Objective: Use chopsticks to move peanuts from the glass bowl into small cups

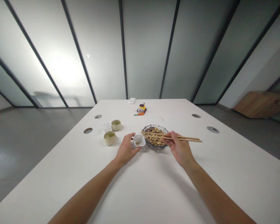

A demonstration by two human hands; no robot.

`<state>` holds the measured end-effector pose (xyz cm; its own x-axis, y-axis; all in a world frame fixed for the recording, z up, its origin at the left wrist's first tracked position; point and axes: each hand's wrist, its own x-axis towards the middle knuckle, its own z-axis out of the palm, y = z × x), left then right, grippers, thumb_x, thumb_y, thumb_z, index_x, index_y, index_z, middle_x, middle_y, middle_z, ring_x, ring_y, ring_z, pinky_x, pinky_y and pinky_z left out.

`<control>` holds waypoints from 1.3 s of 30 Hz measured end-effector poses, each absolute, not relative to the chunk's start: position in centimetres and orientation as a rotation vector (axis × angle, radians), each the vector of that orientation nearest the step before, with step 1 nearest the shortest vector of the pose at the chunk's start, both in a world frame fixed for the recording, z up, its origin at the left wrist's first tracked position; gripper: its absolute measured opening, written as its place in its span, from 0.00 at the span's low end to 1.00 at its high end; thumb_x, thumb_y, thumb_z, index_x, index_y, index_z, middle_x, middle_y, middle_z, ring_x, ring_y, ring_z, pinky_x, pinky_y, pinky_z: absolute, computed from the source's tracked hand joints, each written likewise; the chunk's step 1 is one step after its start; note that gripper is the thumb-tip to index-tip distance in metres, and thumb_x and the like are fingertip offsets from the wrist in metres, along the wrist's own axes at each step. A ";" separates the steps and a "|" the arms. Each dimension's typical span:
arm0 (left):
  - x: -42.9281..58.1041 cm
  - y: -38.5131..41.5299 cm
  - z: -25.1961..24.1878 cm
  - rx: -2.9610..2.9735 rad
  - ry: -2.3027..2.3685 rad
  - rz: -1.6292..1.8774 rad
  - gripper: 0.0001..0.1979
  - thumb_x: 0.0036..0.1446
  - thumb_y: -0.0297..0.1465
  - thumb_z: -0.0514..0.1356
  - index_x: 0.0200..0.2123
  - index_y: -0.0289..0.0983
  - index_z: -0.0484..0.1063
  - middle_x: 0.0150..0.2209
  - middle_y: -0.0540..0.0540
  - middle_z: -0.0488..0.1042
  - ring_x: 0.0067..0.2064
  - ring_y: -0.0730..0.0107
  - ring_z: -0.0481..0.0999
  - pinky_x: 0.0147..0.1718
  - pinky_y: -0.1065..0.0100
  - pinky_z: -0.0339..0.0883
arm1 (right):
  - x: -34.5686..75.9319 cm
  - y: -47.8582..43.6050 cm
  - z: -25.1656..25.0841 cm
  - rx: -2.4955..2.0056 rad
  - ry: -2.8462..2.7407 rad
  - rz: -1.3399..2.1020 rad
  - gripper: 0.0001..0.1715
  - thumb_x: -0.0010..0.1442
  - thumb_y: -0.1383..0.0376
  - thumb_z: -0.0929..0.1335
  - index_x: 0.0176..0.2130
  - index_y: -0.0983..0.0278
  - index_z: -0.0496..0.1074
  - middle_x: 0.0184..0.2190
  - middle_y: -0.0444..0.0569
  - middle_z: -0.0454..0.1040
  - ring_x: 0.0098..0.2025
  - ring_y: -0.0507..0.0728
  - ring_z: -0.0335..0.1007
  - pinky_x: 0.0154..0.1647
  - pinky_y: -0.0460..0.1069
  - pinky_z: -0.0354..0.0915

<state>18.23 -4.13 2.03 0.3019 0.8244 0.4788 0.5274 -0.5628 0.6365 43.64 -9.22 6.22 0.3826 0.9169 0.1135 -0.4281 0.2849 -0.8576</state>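
Right hand (180, 151) fingers clamped on wooden chopsticks (191, 139), tips by the bowl's left rim — can't tell if they pinch anything. Left hand (126, 149) thumb and fingers closed round a small white dish (142, 142), some bits inside. Dish sits just left of the glass bowl (156, 147), which holds peanuts and dark seeds (155, 133). Farther left: two green cups (110, 138), translucent container (106, 127). Beyond — toy carrot (140, 114), toy vehicle (142, 108), white box (132, 101)

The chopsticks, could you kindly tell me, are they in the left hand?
No, the right hand holds the chopsticks, while the left hand is at the small white bowl.
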 end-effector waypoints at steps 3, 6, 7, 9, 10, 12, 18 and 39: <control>18.2 -4.2 2.2 2.268 1.211 1.155 0.33 0.53 0.31 0.73 0.59 0.42 0.63 0.57 0.41 0.72 0.57 0.54 0.74 0.53 0.54 0.74 | 43.0 -9.5 6.2 -0.878 -0.793 1.009 0.21 0.51 0.48 0.80 0.31 0.61 0.80 0.33 0.46 0.81 0.38 0.56 0.80 0.44 0.56 0.82; 18.2 -4.2 2.1 2.289 1.210 1.154 0.34 0.53 0.31 0.73 0.59 0.42 0.63 0.57 0.42 0.72 0.58 0.54 0.74 0.53 0.54 0.74 | 42.8 -9.7 6.1 -0.921 -0.876 0.984 0.22 0.54 0.46 0.79 0.32 0.61 0.80 0.34 0.48 0.81 0.39 0.58 0.80 0.44 0.56 0.81; 18.2 -4.2 2.1 2.290 1.210 1.154 0.34 0.53 0.31 0.73 0.59 0.43 0.62 0.57 0.42 0.72 0.58 0.54 0.74 0.53 0.54 0.74 | 42.9 -9.7 6.1 -0.931 -0.896 0.963 0.22 0.55 0.45 0.78 0.33 0.61 0.80 0.34 0.48 0.81 0.39 0.58 0.80 0.44 0.57 0.81; 18.2 -4.1 2.0 2.287 1.208 1.155 0.33 0.53 0.31 0.72 0.59 0.42 0.62 0.57 0.41 0.71 0.58 0.53 0.73 0.53 0.53 0.74 | 43.3 -9.6 6.2 -0.961 -0.930 0.892 0.23 0.56 0.44 0.77 0.33 0.61 0.79 0.35 0.48 0.81 0.38 0.59 0.80 0.43 0.57 0.80; 18.2 -4.1 2.0 2.286 1.206 1.157 0.33 0.54 0.31 0.72 0.59 0.42 0.62 0.57 0.41 0.71 0.58 0.53 0.73 0.53 0.53 0.74 | 43.7 -9.6 6.3 -0.992 -0.953 0.840 0.24 0.57 0.43 0.76 0.34 0.61 0.79 0.35 0.48 0.81 0.37 0.59 0.80 0.43 0.57 0.80; 18.2 -4.1 2.0 2.284 1.203 1.161 0.33 0.54 0.31 0.72 0.59 0.42 0.62 0.57 0.41 0.71 0.58 0.54 0.73 0.54 0.53 0.73 | 44.4 -9.7 6.4 -1.099 -1.030 0.686 0.26 0.59 0.40 0.73 0.34 0.61 0.79 0.34 0.49 0.81 0.36 0.60 0.80 0.42 0.58 0.78; 18.1 -4.2 2.1 2.273 1.197 1.152 0.33 0.55 0.31 0.71 0.61 0.43 0.61 0.56 0.42 0.71 0.56 0.56 0.74 0.54 0.55 0.73 | 45.2 -9.9 6.4 -1.311 -1.405 0.172 0.28 0.66 0.40 0.66 0.34 0.59 0.79 0.33 0.50 0.80 0.38 0.61 0.77 0.44 0.57 0.72; 18.2 -4.4 2.4 2.234 1.198 1.123 0.32 0.55 0.31 0.71 0.60 0.41 0.64 0.54 0.42 0.72 0.53 0.58 0.76 0.52 0.56 0.74 | 45.7 -8.9 5.3 -1.273 -1.164 0.369 0.29 0.60 0.38 0.71 0.35 0.60 0.80 0.35 0.52 0.81 0.37 0.61 0.80 0.44 0.59 0.77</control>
